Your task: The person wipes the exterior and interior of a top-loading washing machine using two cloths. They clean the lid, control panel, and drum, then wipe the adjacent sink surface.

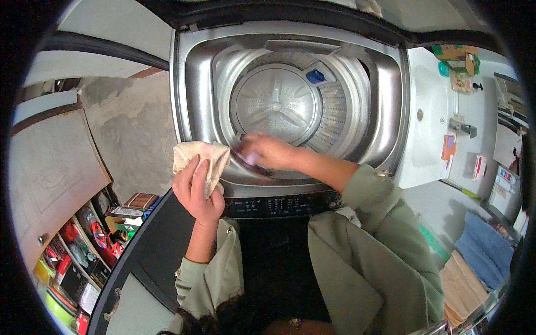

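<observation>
A top-loading washing machine (396, 104) stands before me with its lid up. Its metal drum (276, 106) shows a blue part (315, 76) on the inner wall. My left hand (197, 190) holds a folded cream cloth (201, 157) over the machine's front left corner. Over the near left edge of the drum opening is my right hand (266, 150), blurred, with a small pale purple thing (252, 158) at its fingers. What that thing is, I cannot tell. A dark shape lies just under this hand, also blurred. The control panel (276, 205) runs along the machine's near edge.
To the right is a white sink (431, 146) with a tap (462, 127). Blue (485, 247) and tan towels (465, 284) hang at the lower right. Shelves with packed goods (79, 251) and a cabinet door (58, 176) are at the left.
</observation>
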Demonstrator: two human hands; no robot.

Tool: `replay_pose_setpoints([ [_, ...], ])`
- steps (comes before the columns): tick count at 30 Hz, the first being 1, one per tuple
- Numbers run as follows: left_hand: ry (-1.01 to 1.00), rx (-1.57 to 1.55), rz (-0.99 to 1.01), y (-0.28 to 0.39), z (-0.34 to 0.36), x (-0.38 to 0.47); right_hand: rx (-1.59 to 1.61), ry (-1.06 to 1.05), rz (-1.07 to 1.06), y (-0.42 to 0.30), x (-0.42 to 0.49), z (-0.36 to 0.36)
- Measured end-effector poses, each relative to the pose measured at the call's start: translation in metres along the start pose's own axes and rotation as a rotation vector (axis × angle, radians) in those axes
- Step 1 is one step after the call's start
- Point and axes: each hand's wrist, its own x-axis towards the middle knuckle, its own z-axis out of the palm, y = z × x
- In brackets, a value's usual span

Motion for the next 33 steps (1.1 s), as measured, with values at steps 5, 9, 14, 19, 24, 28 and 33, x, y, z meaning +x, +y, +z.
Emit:
replay_pose_setpoints([
  [5,-0.002,0.018,0.008,0.001,0.001,0.002,0.251,-0.700,0.118,0.046,-0.092,-0.059],
  [9,-0.002,0.017,0.006,0.000,0.000,0.002,0.102,-0.846,0.535,0.067,-0.129,-0.106],
  [14,0.009,0.011,0.008,-0.001,0.001,0.001,0.189,-0.553,0.280,0.021,-0.073,-0.060],
  [19,0.051,-0.086,-0.006,-0.001,-0.002,0.003,0.215,0.179,0.310,-0.024,0.033,-0.050],
  [24,0.143,-0.192,-0.216,0.008,-0.013,-0.001,0.204,0.233,0.045,-0.069,0.065,-0.039],
  [28,0.229,-0.203,-0.291,0.003,-0.028,-0.006,0.067,-0.187,0.016,-0.087,0.009,-0.057],
  [33,0.243,-0.154,-0.342,-0.015,-0.045,-0.024,0.089,-0.525,0.283,-0.086,-0.053,-0.127],
])
